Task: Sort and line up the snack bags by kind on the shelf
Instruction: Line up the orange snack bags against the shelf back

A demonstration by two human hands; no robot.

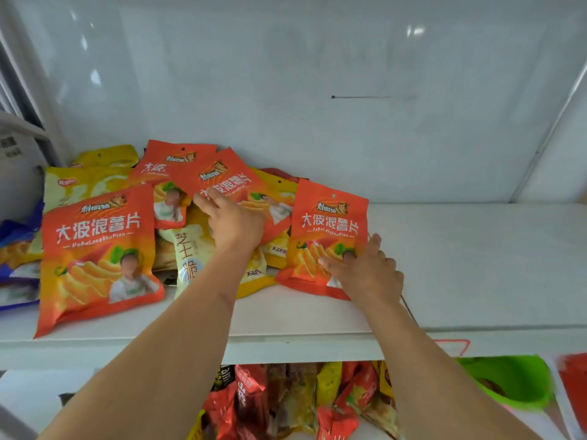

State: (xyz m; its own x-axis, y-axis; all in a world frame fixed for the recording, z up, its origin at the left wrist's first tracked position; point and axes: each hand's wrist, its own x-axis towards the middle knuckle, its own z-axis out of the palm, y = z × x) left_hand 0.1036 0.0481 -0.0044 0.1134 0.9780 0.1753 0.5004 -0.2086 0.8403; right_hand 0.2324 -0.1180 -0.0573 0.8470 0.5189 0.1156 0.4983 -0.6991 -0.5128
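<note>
Looks like the orange ones are getting sorted out first. The right hand (365,271) is gripping an orange potato chip bag (330,230) and standing it upright on the white shelf (460,265), apart from the pile. The left hand (233,222) is pinching another orange bag (222,182) on top of the heap. Next it probably needs lifting clear and lining up beside the first. Yellow cheese snack bags (187,252) are tangled underneath, and one more big orange bag (98,249) is leaning at the front left.
</note>
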